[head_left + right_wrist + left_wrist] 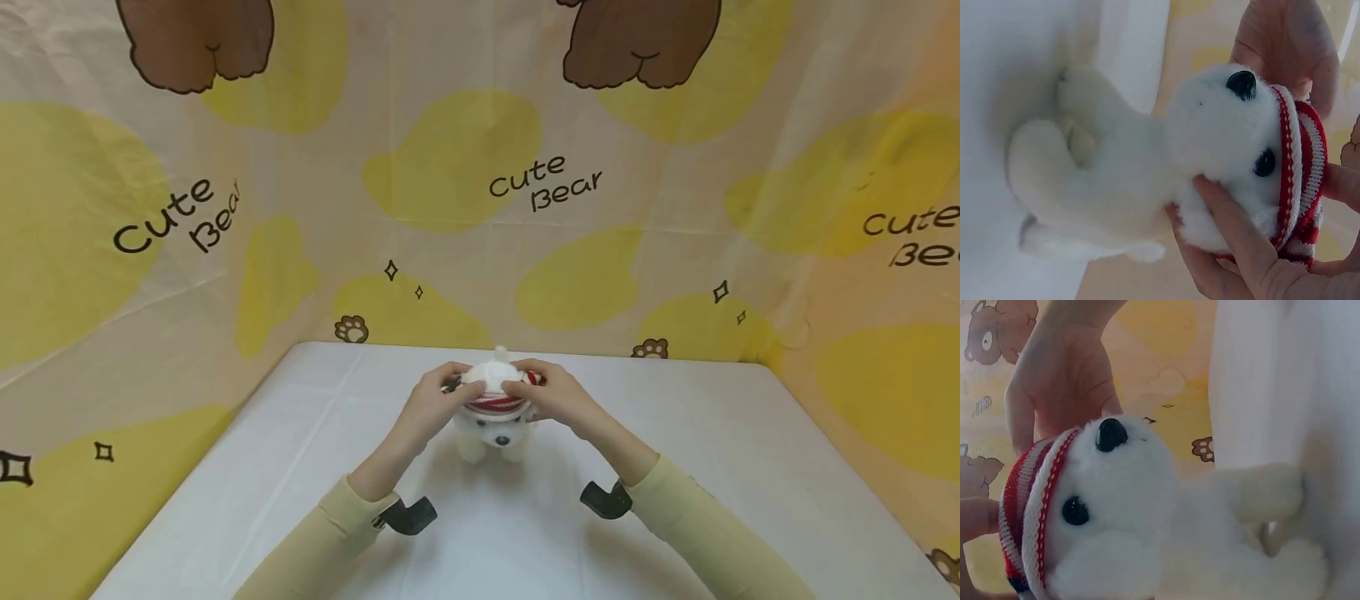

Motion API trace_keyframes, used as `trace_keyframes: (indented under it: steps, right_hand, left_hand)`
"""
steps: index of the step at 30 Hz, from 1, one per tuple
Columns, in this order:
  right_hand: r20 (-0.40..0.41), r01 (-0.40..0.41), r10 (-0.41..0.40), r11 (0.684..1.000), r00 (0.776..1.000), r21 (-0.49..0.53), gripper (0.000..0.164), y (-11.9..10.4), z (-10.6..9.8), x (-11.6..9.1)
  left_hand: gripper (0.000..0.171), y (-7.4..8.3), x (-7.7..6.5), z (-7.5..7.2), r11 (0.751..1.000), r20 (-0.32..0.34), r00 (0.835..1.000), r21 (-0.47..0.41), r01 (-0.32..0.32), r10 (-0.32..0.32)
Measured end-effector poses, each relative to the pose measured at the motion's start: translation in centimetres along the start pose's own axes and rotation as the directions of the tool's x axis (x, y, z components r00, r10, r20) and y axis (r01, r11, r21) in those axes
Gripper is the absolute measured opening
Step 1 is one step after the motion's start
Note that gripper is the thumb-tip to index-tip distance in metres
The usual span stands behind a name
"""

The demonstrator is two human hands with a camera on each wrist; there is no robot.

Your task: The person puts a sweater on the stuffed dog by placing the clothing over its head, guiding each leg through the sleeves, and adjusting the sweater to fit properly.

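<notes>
The striped hat (495,405) sits on the plush toy (487,433) standing on the bench (498,550), between left hand (441,398) and right hand (561,398), equally near, whose fingers grip the hat's opposite sides.

The cream fabric backdrop with yellow blotches (675,225) carries black handwritten-style lettering (546,183) at three positions. Rear panel (450,250): "Cute Bear", on two lines. Left panel (75,275): "Cute Bear", slanting upward. Right panel (885,296): "Cute" above "Be", remainder cut off at the edge.
</notes>
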State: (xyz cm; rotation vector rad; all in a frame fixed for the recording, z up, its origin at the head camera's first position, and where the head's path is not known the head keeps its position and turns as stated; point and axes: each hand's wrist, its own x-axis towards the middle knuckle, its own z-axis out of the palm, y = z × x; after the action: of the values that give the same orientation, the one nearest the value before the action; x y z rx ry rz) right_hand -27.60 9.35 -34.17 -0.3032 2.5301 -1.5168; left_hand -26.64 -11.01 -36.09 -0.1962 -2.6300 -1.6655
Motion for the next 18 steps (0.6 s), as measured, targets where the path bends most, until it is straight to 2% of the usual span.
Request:
trace_keyframes:
  steps: [6,10,18]
  right_hand:
    - [0.003,-0.016,0.016,0.995,1.000,0.098,0.048,0.01,-0.12,-0.01]
    - [-0.004,-0.053,0.054,0.990,0.999,0.134,0.051,0.00,-0.14,0.05]
    - [-0.006,-0.059,0.060,0.985,0.998,0.161,0.056,0.60,-0.30,0.39]
  left_hand:
    - [0.037,0.00,-0.28,0.22,0.999,0.054,0.998,-0.052,0.010,-0.008]
    - [0.038,0.11,-0.28,0.34,0.994,0.038,0.999,-0.110,0.010,-0.006]
    - [0.047,-0.12,0.24,0.44,0.977,0.032,0.996,-0.194,0.088,-0.083]
